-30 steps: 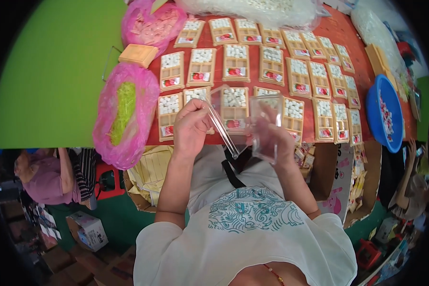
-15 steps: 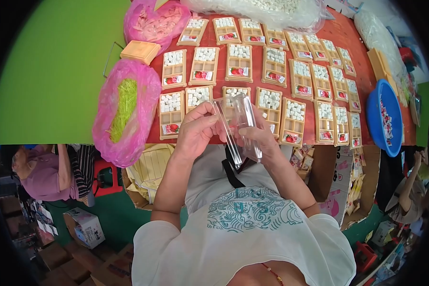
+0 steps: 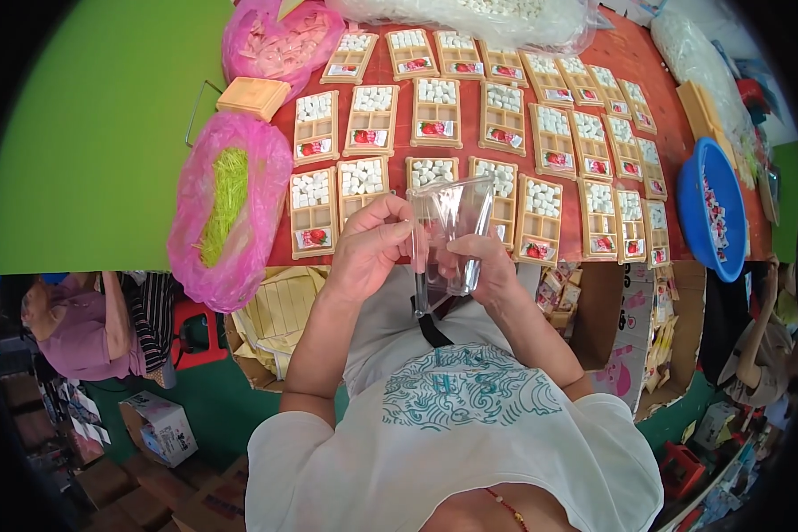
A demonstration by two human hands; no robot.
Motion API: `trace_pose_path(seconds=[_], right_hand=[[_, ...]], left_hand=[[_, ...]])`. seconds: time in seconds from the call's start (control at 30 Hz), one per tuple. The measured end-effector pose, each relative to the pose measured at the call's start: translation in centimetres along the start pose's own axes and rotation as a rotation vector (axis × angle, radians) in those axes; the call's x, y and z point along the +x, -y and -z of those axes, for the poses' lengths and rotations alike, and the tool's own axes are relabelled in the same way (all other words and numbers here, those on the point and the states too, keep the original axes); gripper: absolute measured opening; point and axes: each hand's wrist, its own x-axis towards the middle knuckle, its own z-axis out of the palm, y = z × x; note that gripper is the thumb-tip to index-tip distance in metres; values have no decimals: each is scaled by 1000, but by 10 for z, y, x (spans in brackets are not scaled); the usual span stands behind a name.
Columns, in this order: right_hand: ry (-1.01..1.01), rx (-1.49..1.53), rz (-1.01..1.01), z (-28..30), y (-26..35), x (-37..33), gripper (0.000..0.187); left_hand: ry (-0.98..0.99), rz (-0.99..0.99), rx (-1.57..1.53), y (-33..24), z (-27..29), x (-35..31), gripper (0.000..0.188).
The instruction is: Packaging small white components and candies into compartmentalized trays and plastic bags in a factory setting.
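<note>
Clear plastic covers (image 3: 464, 213), long and shallow, are held upright over my lap at the table's front edge. My left hand (image 3: 370, 250) pinches the left edge of one between thumb and fingers. Around the right-hand piece my right hand (image 3: 493, 270) is closed, its thumb across the front. The pieces spread apart at the top in a V; whether they still touch lower down I cannot tell. Just beyond my hands stand cream compartment trays (image 3: 314, 218) in rows, holding white cubes (image 3: 362, 176) and red-and-white strawberry-print packets (image 3: 436, 129).
On the left, a pink bag (image 3: 270, 199) holds green shreds; a cream box (image 3: 253, 96) and another pink bag (image 3: 229, 44) sit beyond. A blue basin (image 3: 690, 213) with packets stands right. A large clear bag (image 3: 399, 11) lies at the back. Cardboard boxes (image 3: 594, 328) are below.
The plastic pieces have turned more upright and opened into a V at the top. My left hand has shifted slightly right with its piece; the right hand keeps its grip.
</note>
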Motion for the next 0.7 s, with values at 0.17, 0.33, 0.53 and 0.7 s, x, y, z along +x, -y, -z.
trace_pose_path(seconds=[0.17,0.33,0.53,0.7], right_hand=[[57,66,-63,8,-2,-1,45],[96,80,-99,9,0,1,47],[119,89,-121,9,-1,1,44],[131,85,-150,9,-2,1,46]], left_hand=[[66,10,41,-2,0,-1,11],[76,7,-10,1,1,-1,11],[127,7,-107,4,3,-1,10],[124,-14,-155,7,5,-1,10]])
